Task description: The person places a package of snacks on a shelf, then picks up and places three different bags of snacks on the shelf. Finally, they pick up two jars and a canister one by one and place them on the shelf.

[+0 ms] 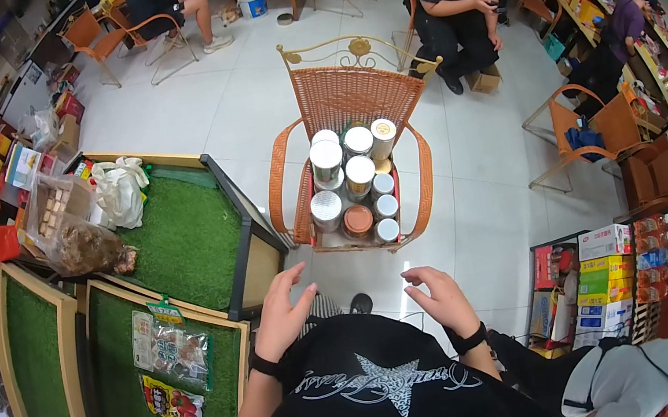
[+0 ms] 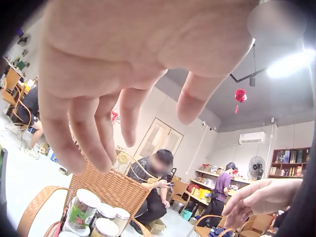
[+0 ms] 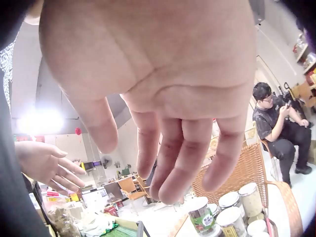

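Note:
A wicker chair (image 1: 357, 88) with a metal-framed back holds several lidded jars (image 1: 359, 173) in a red-edged container on its seat. Between the chair and the wearer's body, my left hand (image 1: 283, 314) hovers at the left, fingers relaxed and apart, holding nothing. My right hand (image 1: 442, 301) is raised at the right, fingers loosely bent, also empty. Neither touches the chair or jars. In the left wrist view, the left hand (image 2: 123, 64) hangs above the chair back (image 2: 106, 185). The right wrist view shows the right hand (image 3: 158, 89) with jars (image 3: 232, 217) below its fingertips.
Green-lined wooden bins (image 1: 180, 245) with bags and packets stand at the left. Stacked boxes (image 1: 603, 277) and snack shelves are at the lower right, beside a crouching person (image 1: 619, 381). A seated person (image 1: 454, 0) holds a phone behind the chair. More chairs (image 1: 579, 129) stand around.

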A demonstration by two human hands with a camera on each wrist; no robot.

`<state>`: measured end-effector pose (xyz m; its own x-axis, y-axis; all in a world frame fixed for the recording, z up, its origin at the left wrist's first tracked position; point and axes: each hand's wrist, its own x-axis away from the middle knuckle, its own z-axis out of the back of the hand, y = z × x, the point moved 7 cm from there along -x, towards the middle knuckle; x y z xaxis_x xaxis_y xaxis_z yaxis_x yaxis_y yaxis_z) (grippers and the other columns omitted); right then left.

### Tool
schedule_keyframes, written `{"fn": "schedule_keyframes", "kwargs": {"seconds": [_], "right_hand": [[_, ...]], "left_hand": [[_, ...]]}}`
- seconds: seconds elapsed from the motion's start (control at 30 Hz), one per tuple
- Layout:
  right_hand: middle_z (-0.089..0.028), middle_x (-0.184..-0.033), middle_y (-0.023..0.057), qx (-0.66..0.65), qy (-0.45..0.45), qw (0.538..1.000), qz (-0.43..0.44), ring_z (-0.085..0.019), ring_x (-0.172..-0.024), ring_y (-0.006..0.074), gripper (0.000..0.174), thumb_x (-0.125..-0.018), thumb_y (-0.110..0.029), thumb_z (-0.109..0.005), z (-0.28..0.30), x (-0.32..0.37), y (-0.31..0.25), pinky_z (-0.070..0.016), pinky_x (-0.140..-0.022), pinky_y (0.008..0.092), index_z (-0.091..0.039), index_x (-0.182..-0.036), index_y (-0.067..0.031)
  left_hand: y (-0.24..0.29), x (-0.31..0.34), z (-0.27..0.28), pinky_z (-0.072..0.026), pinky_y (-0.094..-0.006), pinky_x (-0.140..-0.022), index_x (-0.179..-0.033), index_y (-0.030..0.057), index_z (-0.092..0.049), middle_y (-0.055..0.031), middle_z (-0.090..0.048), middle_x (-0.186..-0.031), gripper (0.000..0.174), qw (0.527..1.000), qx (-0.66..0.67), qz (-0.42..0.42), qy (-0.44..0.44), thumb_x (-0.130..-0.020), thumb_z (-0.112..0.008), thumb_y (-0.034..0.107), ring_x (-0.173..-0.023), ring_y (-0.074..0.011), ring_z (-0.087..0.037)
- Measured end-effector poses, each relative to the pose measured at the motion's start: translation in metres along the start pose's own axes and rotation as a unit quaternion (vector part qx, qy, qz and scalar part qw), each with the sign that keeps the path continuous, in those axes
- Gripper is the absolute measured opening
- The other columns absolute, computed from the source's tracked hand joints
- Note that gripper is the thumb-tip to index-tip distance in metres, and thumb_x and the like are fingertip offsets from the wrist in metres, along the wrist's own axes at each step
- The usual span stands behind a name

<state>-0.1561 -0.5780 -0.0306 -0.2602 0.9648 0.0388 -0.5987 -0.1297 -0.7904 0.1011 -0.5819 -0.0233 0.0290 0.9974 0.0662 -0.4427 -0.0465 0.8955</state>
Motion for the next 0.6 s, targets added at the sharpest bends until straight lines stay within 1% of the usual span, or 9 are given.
{"fn": "schedule_keyframes", "kwargs": {"seconds": [0.03, 0.27, 0.33, 0.37, 0.4, 0.47, 0.5, 0.57, 0.6], "right_hand": [[-0.062, -0.09, 0.0135, -0.007, -0.001, 1.0, -0.005, -0.059, -0.083, 0.0279, 0.024, -0.08, -0.019, -0.058, -0.001, -0.007, 0.003, -0.0455, -0.075, 0.0358, -0.058, -0.098, -0.0016], [-0.06, -0.094, 0.0133, -0.05, -0.026, 0.998, -0.014, -0.059, -0.083, 0.0269, 0.027, -0.08, -0.018, -0.058, -0.009, -0.084, 0.009, -0.0456, -0.076, 0.0348, -0.055, -0.102, -0.0013], [-0.06, -0.096, 0.0102, -0.071, -0.041, 0.996, -0.029, -0.058, -0.087, 0.0211, 0.031, -0.081, -0.014, -0.058, -0.015, -0.114, 0.014, -0.0446, -0.08, 0.0315, -0.053, -0.109, -0.0027], [-0.06, -0.096, 0.0102, -0.071, -0.044, 0.996, -0.036, -0.058, -0.087, 0.0211, 0.031, -0.081, -0.014, -0.058, -0.021, -0.13, 0.02, -0.0446, -0.08, 0.0315, -0.053, -0.109, -0.0027], [-0.059, -0.097, 0.0103, -0.113, -0.042, 0.991, -0.061, -0.058, -0.088, 0.0204, 0.032, -0.081, -0.012, -0.058, -0.028, -0.148, 0.032, -0.0446, -0.08, 0.0313, -0.052, -0.111, -0.0031], [-0.059, -0.097, 0.011, -0.183, -0.039, 0.976, -0.114, -0.058, -0.091, 0.02, 0.038, -0.081, -0.011, -0.059, -0.046, -0.184, 0.061, -0.0443, -0.082, 0.0305, -0.047, -0.116, -0.0022], [-0.059, -0.097, 0.011, -0.183, -0.046, 0.974, -0.126, -0.058, -0.091, 0.02, 0.038, -0.081, -0.011, -0.059, -0.058, -0.201, 0.079, -0.0443, -0.082, 0.0305, -0.047, -0.116, -0.0022], [-0.055, -0.109, 0.0187, -0.044, -0.021, 0.992, -0.117, -0.054, -0.101, 0.0313, 0.056, -0.075, -0.021, -0.065, -0.074, -0.237, 0.108, -0.0432, -0.085, 0.038, -0.04, -0.121, 0.0], [-0.055, -0.109, 0.0187, -0.047, -0.03, 0.99, -0.131, -0.054, -0.101, 0.0313, 0.056, -0.075, -0.021, -0.065, -0.081, -0.252, 0.116, -0.0432, -0.085, 0.038, -0.04, -0.121, 0.0]], "left_hand": [[0.001, -0.007, -0.001, -0.0409, -0.0345, -0.087, -0.117, 0.002, -0.049, -0.0159, -0.053, -0.109, 0.04, 1.0, -0.006, 0.001, -0.005, -0.082, -0.059, 0.018, -0.101, -0.0268, -0.053], [-0.007, -0.088, 0.0, -0.0409, -0.0345, -0.086, -0.115, 0.0018, -0.051, -0.0155, -0.054, -0.106, 0.038, 0.999, -0.018, 0.001, -0.029, -0.081, -0.059, 0.018, -0.098, -0.0273, -0.053], [-0.016, -0.118, -0.003, -0.0409, -0.0345, -0.086, -0.115, 0.0013, -0.051, -0.0158, -0.054, -0.105, 0.038, 0.999, -0.002, 0.005, -0.044, -0.082, -0.059, 0.018, -0.098, -0.0276, -0.053], [-0.022, -0.134, -0.005, -0.041, -0.0344, -0.086, -0.114, 0.0008, -0.051, -0.0161, -0.054, -0.103, 0.037, 0.998, 0.011, 0.004, -0.055, -0.082, -0.059, 0.018, -0.098, -0.0279, -0.053], [-0.035, -0.153, -0.008, -0.041, -0.0344, -0.086, -0.114, 0.0008, -0.051, -0.0161, -0.054, -0.103, 0.037, 0.998, 0.015, 0.009, -0.059, -0.082, -0.059, 0.018, -0.098, -0.0279, -0.053], [-0.083, -0.188, -0.027, -0.0413, -0.0342, -0.086, -0.113, 0.0, -0.052, -0.0177, -0.055, -0.103, 0.039, 0.986, 0.107, 0.087, -0.093, -0.081, -0.059, 0.02, -0.098, -0.0287, -0.053], [-0.106, -0.204, -0.034, -0.0413, -0.0342, -0.086, -0.113, 0.0, -0.052, -0.0177, -0.055, -0.103, 0.039, 0.984, 0.112, 0.1, -0.097, -0.081, -0.059, 0.02, -0.098, -0.0287, -0.053], [-0.159, -0.235, -0.047, -0.0414, -0.0357, -0.087, -0.115, 0.0003, -0.05, -0.0195, -0.055, -0.103, 0.045, 0.981, -0.021, 0.145, -0.13, -0.077, -0.062, 0.023, -0.1, -0.0314, -0.052], [-0.184, -0.245, -0.056, -0.0414, -0.0357, -0.087, -0.115, 0.0003, -0.05, -0.0195, -0.055, -0.103, 0.045, 0.977, -0.02, 0.159, -0.138, -0.077, -0.062, 0.023, -0.1, -0.0314, -0.052]]}}
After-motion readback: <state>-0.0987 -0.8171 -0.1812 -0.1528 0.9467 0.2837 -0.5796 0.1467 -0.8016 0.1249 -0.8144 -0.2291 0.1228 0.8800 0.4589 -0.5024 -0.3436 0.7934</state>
